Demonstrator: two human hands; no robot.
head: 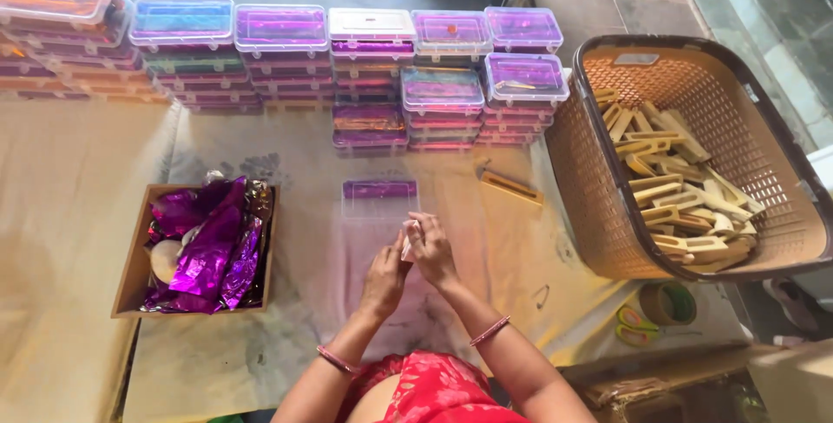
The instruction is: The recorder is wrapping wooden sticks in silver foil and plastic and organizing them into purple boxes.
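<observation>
Over the cloth, both hands pinch one small pale piece.
Left hand [384, 274] and right hand [429, 249] fingers are clamped on it; tugging too hard might tear the piece [409, 237].

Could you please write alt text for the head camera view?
Both hands, left and right, pinch a small pale item over a clear plastic box. A basket of wooden pieces sits right, a foil-filled carton left.

small pale item [410, 234]: mostly hidden between hands, kind unclear | basket [607, 215]: cut off right | forearms: cut off below
</observation>
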